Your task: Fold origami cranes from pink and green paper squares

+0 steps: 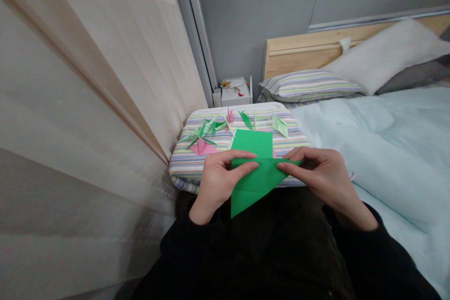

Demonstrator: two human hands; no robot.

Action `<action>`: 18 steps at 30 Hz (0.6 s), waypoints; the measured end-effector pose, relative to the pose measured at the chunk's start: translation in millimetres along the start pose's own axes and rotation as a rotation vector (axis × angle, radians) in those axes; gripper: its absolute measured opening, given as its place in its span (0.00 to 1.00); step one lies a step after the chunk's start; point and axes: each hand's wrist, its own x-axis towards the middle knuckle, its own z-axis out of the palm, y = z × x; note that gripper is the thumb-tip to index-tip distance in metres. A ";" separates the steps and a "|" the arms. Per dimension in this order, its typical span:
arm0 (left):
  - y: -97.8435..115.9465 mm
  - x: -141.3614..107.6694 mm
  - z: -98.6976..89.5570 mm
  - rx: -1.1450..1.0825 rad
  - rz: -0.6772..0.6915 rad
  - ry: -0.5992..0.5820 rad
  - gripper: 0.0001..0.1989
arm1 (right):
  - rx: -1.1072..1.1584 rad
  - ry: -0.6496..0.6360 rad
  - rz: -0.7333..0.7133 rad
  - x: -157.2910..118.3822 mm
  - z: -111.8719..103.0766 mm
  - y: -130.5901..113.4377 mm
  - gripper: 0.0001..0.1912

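A sheet of green origami paper (255, 187) sits at lower centre of the frame, held between both hands, with a folded band running across its middle and one corner pointing down. The left hand (220, 183) is closed on the sheet's left side, thumb and fingers pinching the band, while the right hand (325, 173) grips the band's pointed right end the same way, fingertips reaching in toward the middle. Pinching this close to the fold is a sound way to work (thin paper tends to slip when held further out), as it keeps the edges lined up. Beyond the hands, on a striped cushion (186, 168), lie paper cranes, among them a pink crane (202, 147) and a pale green crane (280, 126); a bed with a striped pillow (309, 85) fills the upper right.
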 end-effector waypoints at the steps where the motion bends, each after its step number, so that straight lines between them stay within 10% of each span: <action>1: 0.5 -0.2 0.2 -0.003 -0.003 0.008 0.09 | 0.002 0.005 -0.003 -0.6 0.2 -0.6 0.15; 18: 5.0 -4.0 5.7 -0.052 -0.075 -0.007 0.11 | 0.184 0.230 0.002 -1.2 7.9 -4.7 0.21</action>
